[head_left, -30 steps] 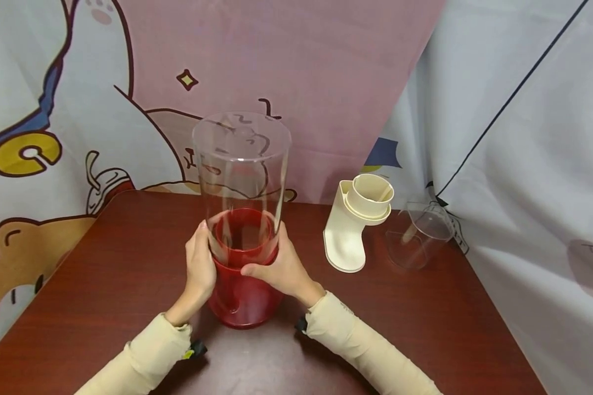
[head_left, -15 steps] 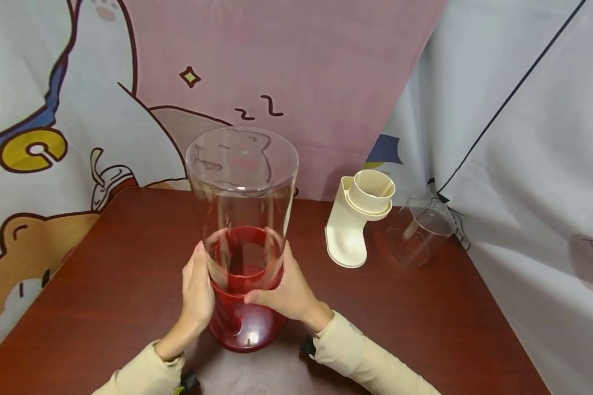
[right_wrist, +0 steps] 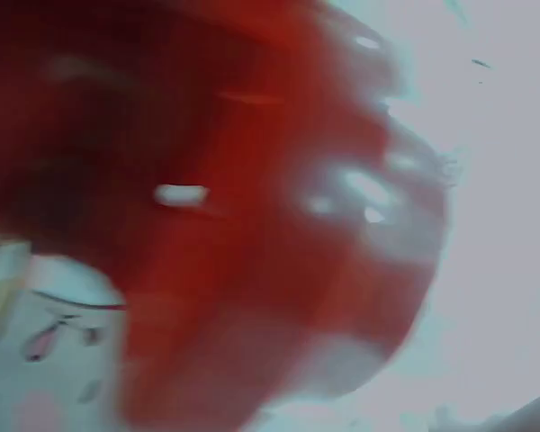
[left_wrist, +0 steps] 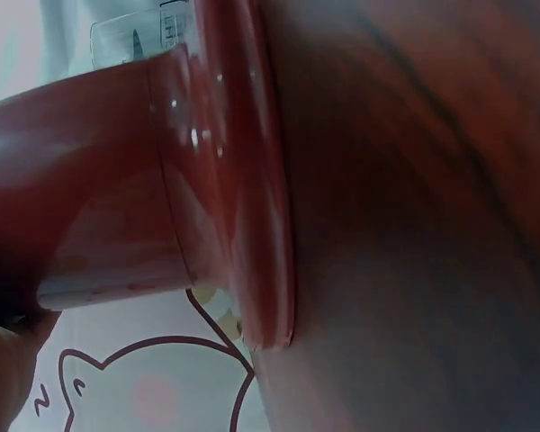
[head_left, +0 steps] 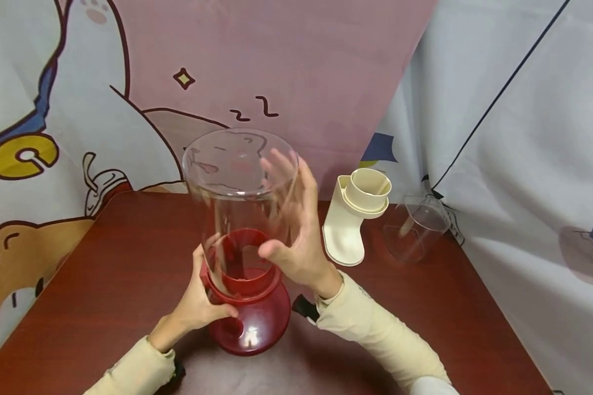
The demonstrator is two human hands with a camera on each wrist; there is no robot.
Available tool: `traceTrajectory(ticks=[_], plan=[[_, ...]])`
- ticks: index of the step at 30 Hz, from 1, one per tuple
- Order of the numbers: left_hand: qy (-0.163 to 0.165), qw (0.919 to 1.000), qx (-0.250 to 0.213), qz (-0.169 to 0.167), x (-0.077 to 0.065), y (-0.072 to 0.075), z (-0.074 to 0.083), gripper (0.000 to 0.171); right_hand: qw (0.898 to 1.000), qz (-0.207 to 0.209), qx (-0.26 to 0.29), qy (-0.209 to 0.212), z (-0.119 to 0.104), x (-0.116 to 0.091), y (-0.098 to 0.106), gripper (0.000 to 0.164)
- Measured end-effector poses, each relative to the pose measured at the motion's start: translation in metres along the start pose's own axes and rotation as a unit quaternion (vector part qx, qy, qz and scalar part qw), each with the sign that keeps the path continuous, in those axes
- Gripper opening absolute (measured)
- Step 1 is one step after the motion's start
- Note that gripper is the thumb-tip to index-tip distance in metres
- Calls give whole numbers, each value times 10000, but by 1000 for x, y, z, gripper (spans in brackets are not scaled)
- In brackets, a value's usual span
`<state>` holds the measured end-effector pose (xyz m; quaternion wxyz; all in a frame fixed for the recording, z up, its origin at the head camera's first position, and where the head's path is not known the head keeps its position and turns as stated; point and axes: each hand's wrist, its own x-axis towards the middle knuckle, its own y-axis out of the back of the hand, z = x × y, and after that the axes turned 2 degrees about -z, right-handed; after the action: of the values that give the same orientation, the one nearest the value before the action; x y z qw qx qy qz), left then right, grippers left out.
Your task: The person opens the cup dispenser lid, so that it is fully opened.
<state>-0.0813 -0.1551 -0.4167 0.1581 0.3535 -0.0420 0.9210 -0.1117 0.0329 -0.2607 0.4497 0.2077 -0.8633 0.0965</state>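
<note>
A red base (head_left: 269, 323) with a round, flared foot stands upright on the table, a tall transparent cylinder (head_left: 242, 211) rising from its collar. My left hand (head_left: 197, 302) grips the base's collar from the left, thumb across the front and fingers behind. Beside the cylinder's right wall, my right hand (head_left: 303, 241) is raised with fingers spread and thumb apart, and some fingers show through the plastic. The left wrist view has the red base (left_wrist: 108, 180) side-on, its foot at the tabletop. In the right wrist view the red base (right_wrist: 279, 270) is blurred.
A cream elbow-shaped part (head_left: 346, 236) with a round collar stands right of the cylinder. Farther right, a transparent container (head_left: 420, 233) sits near the table's back right corner. Printed cloth (head_left: 351, 66) hangs behind the wooden table (head_left: 123, 263) and along its sides.
The red base and cylinder first came nearer to me. My right hand then let go of the collar and rose along the cylinder, while my left hand's thumb came across the front.
</note>
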Motion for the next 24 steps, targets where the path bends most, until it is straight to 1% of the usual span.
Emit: traceTrajectory(ticks=[2, 4, 6, 8, 11, 13, 17, 19, 21, 22, 24], plan=[[77, 9999, 121, -87, -2, 0, 0, 130, 9998, 151, -17, -87, -9, 16, -5, 118], [184, 9992, 326, -157, -3, -1, 0, 132, 9993, 248, -38, -266, -15, 25, -8, 121], [284, 9982, 476, -246, -3, -1, 1, 133, 9988, 321, -57, -378, -16, 29, -8, 122], [349, 9976, 508, -313, -2, -1, 1, 132, 9983, 383, -46, -440, -14, 30, -6, 121], [342, 9972, 568, -357, -1, -1, 1, 131, 9980, 489, 2, -395, -11, 28, -4, 119], [271, 9968, 671, -326, -1, -2, 0, 129, 9979, 574, 61, -296, -11, 26, -4, 118], [-184, 9982, 531, -226, 3, -5, -6, 123, 9971, 748, 114, 20, -13, 20, -4, 116], [-322, 9982, 460, -220, 4, -5, -8, 124, 9966, 816, 37, 126, -14, 18, -4, 116], [-204, 9969, 736, -183, 3, -5, -7, 126, 9966, 809, -55, 168, -16, 17, -6, 116], [-94, 9947, 1012, -181, 2, -5, -6, 127, 9969, 766, -80, 145, -17, 17, -8, 116], [135, 9876, 1557, -171, -1, -3, -4, 128, 9979, 628, -112, 73, -19, 18, -11, 118]])
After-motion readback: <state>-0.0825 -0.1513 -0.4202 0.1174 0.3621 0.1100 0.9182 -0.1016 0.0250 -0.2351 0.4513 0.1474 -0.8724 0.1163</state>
